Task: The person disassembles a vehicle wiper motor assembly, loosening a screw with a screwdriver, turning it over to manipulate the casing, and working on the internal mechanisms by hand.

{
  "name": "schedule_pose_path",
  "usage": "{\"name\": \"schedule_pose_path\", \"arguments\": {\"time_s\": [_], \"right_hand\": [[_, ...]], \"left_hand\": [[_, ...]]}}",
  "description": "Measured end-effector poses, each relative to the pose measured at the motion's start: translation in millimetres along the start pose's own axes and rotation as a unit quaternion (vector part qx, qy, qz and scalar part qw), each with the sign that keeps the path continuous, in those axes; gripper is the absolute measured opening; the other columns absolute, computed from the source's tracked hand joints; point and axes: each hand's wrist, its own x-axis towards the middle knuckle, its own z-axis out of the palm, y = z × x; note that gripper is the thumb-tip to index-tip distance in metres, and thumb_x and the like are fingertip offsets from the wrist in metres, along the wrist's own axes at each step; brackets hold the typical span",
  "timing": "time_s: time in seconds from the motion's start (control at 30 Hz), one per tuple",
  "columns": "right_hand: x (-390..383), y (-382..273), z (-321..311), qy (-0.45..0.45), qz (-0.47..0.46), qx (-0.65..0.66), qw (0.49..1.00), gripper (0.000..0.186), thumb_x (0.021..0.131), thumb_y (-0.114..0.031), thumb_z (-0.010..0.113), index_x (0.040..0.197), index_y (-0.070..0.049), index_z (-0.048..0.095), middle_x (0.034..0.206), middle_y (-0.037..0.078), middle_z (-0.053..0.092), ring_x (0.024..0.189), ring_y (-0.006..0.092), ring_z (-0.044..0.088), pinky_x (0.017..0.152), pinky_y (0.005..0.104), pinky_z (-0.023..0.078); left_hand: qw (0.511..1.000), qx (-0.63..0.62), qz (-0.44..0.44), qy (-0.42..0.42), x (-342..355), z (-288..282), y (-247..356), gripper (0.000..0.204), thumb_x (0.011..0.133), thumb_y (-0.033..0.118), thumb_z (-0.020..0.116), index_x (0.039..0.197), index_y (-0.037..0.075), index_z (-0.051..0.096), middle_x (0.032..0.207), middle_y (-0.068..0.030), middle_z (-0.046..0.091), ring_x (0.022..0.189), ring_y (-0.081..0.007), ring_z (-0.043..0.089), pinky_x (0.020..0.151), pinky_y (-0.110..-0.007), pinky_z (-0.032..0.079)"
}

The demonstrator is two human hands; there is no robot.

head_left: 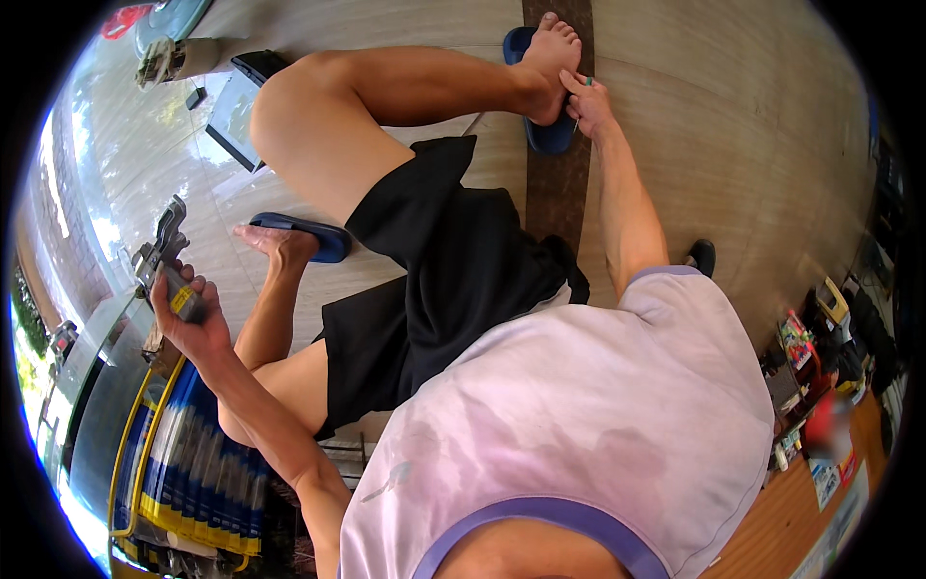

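My left hand [188,309] grips a grey metal tool [169,265] with a yellow label, held upright at the left, above my bent left leg. My right hand [588,101] is at my right bare foot [552,58], index finger at its outer side, the other fingers curled, a small green item on one finger; what they hold is unclear. That foot rests on a blue slide sandal [548,140]. My left foot [275,236] is by another blue slide [328,241].
Yellow-framed racks of blue packages [198,463] and a glass counter [72,376] line the left. A dark-framed panel [231,121] and a container [178,60] lie upper left. A cluttered wooden desk [772,521] is lower right, a dark shoe [702,257] on the floor [694,145].
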Motion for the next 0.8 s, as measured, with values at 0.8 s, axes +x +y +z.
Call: {"name": "schedule_pose_path", "arguments": {"time_s": [0.8], "right_hand": [[15.6,-15.2,16.6,0.035,0.038,-0.107,0.993,0.038,0.077,-0.039,0.09,0.072,-0.018,0.059,0.053,-0.009,0.043,0.038,0.0063,0.03,0.038,0.0283,0.02]], "left_hand": [[0.999,-0.017,-0.012,0.039,-2.9,6.4,-2.8,0.031,0.095,0.026,0.067,0.11,-0.001,0.062,0.086,-0.0097,0.063,0.068,-0.015,0.06,0.058,-0.025,0.047]]}}
